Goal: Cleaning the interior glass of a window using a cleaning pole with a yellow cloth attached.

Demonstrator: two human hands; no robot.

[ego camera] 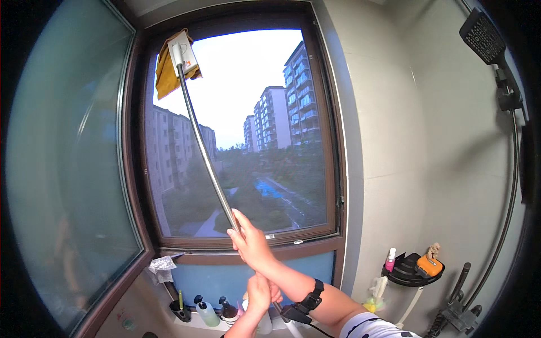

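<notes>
A metal pole [204, 152] slants up and left across the window. My right hand [251, 243] is wrapped around its middle. Lower down, my left hand [260, 291] grips the same pole, partly hidden behind my right forearm. At the top end is a flat white mop head [184, 51]. A brown cloth [167, 80] hangs around this head, against the upper left corner of the window pane [253, 177]. Through the glass, apartment buildings and trees show.
On the left, a frosted window sash [67, 169] stands swung inward. Pump bottles [207, 313] and a black cup [180, 312] line the ledge below. To the right are a black corner shelf [405, 274] with an orange item [429, 265], and a black hand shower [482, 37].
</notes>
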